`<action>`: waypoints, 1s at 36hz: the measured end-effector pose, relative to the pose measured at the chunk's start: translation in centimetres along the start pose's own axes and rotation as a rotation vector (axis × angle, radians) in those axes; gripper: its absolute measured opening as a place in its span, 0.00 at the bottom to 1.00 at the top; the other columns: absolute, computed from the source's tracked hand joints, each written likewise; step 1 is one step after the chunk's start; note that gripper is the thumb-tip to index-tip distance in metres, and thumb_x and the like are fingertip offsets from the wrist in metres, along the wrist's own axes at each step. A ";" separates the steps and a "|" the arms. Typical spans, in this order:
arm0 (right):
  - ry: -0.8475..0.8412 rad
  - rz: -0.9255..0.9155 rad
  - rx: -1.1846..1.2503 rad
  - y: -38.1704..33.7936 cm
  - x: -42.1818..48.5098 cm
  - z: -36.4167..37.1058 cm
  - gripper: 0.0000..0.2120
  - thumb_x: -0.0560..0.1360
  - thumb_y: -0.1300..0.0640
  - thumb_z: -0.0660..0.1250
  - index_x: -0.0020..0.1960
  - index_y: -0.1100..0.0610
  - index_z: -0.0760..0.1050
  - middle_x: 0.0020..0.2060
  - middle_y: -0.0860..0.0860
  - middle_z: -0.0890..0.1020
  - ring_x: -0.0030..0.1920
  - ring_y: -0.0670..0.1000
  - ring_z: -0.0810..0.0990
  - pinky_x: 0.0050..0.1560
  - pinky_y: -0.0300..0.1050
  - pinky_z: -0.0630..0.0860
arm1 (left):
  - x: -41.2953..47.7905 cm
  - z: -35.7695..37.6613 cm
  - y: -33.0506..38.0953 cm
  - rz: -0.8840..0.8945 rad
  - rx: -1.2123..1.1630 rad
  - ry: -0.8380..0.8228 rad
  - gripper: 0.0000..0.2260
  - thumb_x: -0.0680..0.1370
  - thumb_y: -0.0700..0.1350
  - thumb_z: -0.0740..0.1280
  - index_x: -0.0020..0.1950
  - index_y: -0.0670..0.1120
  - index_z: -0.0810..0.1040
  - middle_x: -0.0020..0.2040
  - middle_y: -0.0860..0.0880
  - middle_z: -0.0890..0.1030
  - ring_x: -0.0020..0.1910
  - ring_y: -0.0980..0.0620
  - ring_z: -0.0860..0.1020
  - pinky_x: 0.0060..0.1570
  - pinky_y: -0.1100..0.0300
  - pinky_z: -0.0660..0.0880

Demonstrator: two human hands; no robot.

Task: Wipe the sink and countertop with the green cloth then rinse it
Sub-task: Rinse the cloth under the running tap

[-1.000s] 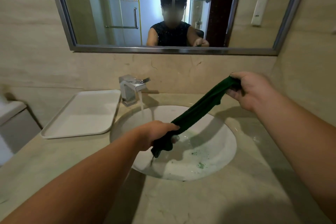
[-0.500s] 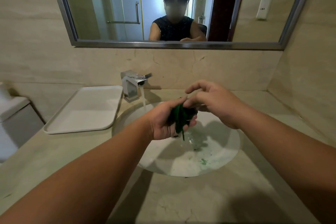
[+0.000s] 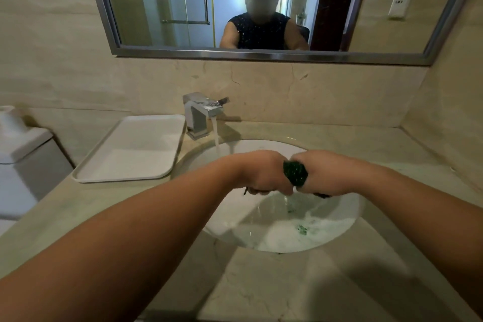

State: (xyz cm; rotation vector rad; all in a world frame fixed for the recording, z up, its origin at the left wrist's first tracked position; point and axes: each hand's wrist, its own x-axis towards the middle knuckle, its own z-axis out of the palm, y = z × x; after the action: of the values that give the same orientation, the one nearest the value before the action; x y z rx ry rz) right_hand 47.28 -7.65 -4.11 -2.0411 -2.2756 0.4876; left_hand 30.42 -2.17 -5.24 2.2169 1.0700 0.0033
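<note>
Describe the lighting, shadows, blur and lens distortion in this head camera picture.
Head view: dim, warm light, brightest in the mirror behind the reflected person; the forearms cast soft shadows on the countertop; wide-angle bending curves the mirror frame and wall edges; the face is blurred out; the left hand, right hand and green cloth over the sink look sharp.
</note>
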 end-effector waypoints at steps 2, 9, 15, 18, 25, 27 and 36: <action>-0.173 0.056 0.177 0.1 -0.1 -0.5 0.08 0.70 0.62 0.72 0.49 0.58 0.78 0.34 0.53 0.82 0.31 0.52 0.80 0.32 0.48 0.77 | -0.3 0.7 0.6 0.065 0.253 0.060 0.06 0.77 0.45 0.71 0.50 0.44 0.80 0.39 0.45 0.81 0.35 0.45 0.77 0.33 0.57 0.71; -0.475 0.279 0.561 1.0 -0.4 -0.9 0.17 0.71 0.65 0.75 0.59 0.63 0.81 0.37 0.56 0.80 0.33 0.53 0.77 0.29 0.43 0.71 | -0.9 2.9 -0.6 0.365 0.621 0.399 0.16 0.81 0.49 0.67 0.66 0.50 0.68 0.43 0.49 0.79 0.38 0.42 0.78 0.31 0.53 0.70; -0.434 0.284 0.783 -0.3 -0.3 -1.0 0.19 0.75 0.64 0.74 0.64 0.66 0.75 0.47 0.63 0.85 0.38 0.55 0.84 0.28 0.41 0.75 | -0.8 2.6 -2.3 0.333 0.535 0.459 0.14 0.79 0.44 0.67 0.64 0.50 0.76 0.53 0.47 0.78 0.48 0.43 0.80 0.42 0.50 0.78; -0.227 0.268 1.010 -1.4 0.0 -1.7 0.16 0.77 0.64 0.72 0.63 0.65 0.76 0.54 0.66 0.83 0.47 0.61 0.87 0.32 0.41 0.83 | -0.9 0.7 -2.9 0.097 0.134 0.392 0.09 0.77 0.40 0.68 0.56 0.48 0.81 0.46 0.45 0.83 0.44 0.44 0.83 0.39 0.53 0.79; 0.409 -0.057 0.683 -3.1 0.1 -1.4 0.34 0.73 0.63 0.71 0.77 0.49 0.67 0.64 0.50 0.80 0.49 0.57 0.86 0.53 0.52 0.84 | -1.2 -2.7 -4.7 -0.144 -0.880 0.082 0.11 0.82 0.40 0.66 0.63 0.38 0.76 0.36 0.47 0.77 0.29 0.53 0.72 0.21 0.64 0.62; 0.461 -0.210 0.358 -3.1 -0.3 -0.6 0.40 0.73 0.61 0.69 0.82 0.45 0.58 0.71 0.48 0.73 0.62 0.53 0.79 0.60 0.45 0.77 | -1.5 -3.5 -4.7 -0.150 -0.991 -0.027 0.07 0.82 0.41 0.64 0.58 0.40 0.76 0.35 0.49 0.75 0.28 0.55 0.68 0.19 0.67 0.59; 0.855 -0.582 -0.513 -1.7 0.5 0.8 0.32 0.73 0.57 0.73 0.76 0.56 0.70 0.68 0.57 0.77 0.61 0.62 0.78 0.56 0.59 0.76 | -2.6 -4.4 -2.0 -0.028 -0.585 -0.481 0.10 0.79 0.38 0.70 0.37 0.46 0.81 0.34 0.47 0.70 0.27 0.55 0.66 0.21 0.64 0.54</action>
State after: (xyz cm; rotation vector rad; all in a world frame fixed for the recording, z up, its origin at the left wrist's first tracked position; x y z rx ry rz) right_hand 45.34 -7.47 -4.55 -1.1731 -2.3093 -0.8916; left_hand 26.10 -0.66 -2.23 1.5643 0.7129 -0.1944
